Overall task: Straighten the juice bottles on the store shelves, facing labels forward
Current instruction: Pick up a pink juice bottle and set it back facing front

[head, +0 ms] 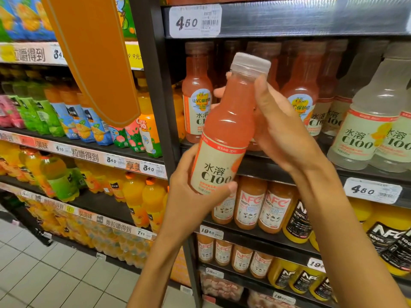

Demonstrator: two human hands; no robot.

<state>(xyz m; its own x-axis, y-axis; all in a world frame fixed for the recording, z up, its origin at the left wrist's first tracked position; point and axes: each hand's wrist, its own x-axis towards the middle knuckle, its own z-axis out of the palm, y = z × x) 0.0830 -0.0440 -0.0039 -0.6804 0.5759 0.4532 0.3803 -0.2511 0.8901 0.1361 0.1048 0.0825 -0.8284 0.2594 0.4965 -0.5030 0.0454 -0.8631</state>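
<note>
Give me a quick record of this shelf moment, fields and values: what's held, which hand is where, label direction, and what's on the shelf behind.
held item: pink C100 juice bottle, off the shelf, tilted, cap toward the upper right
left hand: grips the bottle's base, thumb across the label's lower edge
right hand: holds the upper body below the clear cap
label: faces the camera
shelf behind: pink C100 bottles, pale C100 bottles to their right
shelf below: NFC bottles
price tag: 4.50

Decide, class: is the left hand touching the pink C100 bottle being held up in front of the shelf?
Touching. The head view shows the left hand wrapped round the label end of the pink C100 bottle, thumb pressed across the label's lower edge.
</note>
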